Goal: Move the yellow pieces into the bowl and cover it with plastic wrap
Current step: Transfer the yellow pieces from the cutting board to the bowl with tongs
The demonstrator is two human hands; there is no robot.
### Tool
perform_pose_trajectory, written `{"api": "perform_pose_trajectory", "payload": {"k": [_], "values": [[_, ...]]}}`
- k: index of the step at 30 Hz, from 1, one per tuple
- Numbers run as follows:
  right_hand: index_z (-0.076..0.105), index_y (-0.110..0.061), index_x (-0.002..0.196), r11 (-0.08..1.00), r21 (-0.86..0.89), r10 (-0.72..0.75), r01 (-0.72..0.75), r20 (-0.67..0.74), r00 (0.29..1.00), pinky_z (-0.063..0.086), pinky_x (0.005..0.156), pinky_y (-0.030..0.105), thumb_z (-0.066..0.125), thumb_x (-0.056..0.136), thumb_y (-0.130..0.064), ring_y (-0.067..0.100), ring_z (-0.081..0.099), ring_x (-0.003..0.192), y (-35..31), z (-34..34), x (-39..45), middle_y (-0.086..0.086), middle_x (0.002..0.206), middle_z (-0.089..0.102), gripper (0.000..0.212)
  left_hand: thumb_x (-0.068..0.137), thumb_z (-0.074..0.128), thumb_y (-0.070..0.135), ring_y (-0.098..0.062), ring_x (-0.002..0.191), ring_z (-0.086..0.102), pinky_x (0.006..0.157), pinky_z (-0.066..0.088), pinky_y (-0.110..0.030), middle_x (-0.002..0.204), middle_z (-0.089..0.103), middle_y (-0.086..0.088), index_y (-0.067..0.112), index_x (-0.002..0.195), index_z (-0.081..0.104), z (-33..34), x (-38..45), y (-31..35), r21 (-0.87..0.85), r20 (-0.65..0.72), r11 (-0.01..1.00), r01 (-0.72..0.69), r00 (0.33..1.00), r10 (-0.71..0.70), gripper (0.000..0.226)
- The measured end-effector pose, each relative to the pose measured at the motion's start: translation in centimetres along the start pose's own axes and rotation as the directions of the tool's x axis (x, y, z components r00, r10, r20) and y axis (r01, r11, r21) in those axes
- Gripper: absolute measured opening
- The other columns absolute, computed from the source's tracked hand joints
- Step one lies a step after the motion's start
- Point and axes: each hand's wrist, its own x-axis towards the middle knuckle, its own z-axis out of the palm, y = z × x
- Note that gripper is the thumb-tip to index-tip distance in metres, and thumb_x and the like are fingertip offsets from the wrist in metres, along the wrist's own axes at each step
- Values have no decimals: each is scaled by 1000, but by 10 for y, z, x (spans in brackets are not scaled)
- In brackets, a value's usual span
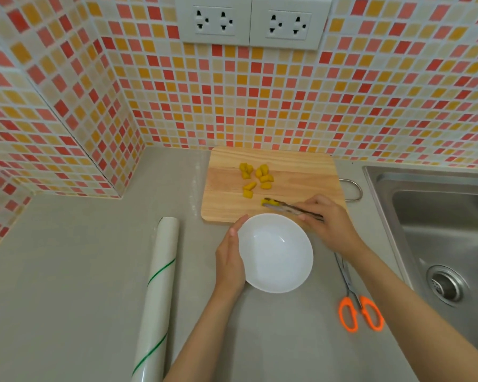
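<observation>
Several yellow pieces [257, 176] lie on a wooden cutting board [295, 166] at the back of the counter. An empty white bowl [275, 252] stands just in front of the board. My left hand [229, 257] rests flat against the bowl's left side. My right hand [326, 221] grips metal tongs [290, 207] whose tips pinch one yellow piece [269, 201] over the board's near part, beyond the bowl's rim. A roll of plastic wrap [156, 293] lies to the left of the bowl.
Orange-handled scissors [356, 304] lie right of the bowl, partly under my right forearm. A steel sink [439, 230] takes up the right side. Tiled walls close off the back and left, with sockets [253, 22] above.
</observation>
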Motion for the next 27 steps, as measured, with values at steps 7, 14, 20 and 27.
{"api": "perform_pose_trajectory", "payload": {"k": [7,14,20,27], "values": [[62,-15,121,998,-31,-50,55,135,990,41,87,25,67,83,-11,17,53,93,-12,-22,-32,7,95,57,38,102,27,28,15,99,60,76,44,-2,111,64,23,29,116,62,1,0,-1,2,4,1000,-3,1000,3,38],[58,-18,125,972,-171,154,-163,-65,986,34,77,26,63,85,-17,25,52,94,18,-11,24,14,97,54,40,102,26,29,16,98,59,75,44,-2,108,65,26,33,114,62,0,-3,-1,5,-8,1000,8,1000,-8,38],[60,-21,124,941,-265,205,-209,-43,978,38,73,31,58,87,-21,29,50,98,37,18,70,16,96,57,37,102,27,28,14,100,60,74,45,-3,105,69,29,34,113,63,0,-3,-2,5,-8,1000,15,1000,-15,39],[69,-25,110,946,-299,147,-128,41,988,41,69,34,58,87,-19,29,55,86,35,21,88,6,81,55,25,102,26,28,10,104,60,76,46,-5,108,68,30,34,113,63,0,-2,-3,-19,-7,1000,16,1000,-16,39]]}}
